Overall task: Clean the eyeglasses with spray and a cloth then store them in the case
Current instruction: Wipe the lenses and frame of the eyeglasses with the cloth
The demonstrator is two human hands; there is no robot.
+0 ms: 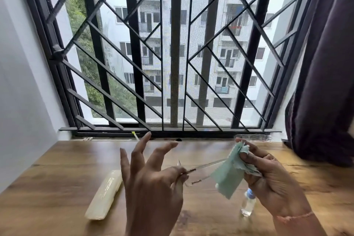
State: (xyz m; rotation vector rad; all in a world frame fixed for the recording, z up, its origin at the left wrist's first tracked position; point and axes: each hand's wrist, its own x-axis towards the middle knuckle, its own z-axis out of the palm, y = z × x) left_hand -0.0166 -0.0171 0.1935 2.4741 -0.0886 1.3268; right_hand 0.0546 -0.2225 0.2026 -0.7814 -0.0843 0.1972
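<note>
Evidently, left hand (151,184) pinched the eyeglasses (206,165) by the temple tips, other fingers (139,149) splayed. Right hand (272,182) gripped the cloth (228,174) round the lens end, above the counter (57,178). Risk: hard rubbing could slip that thin pinch and drop the frame.

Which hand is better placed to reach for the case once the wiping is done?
Probably the left hand: the case lies on the table just to its left, while the right hand, gripping the cloth, is on the far side. The left pinches the eyeglasses, though.
</note>
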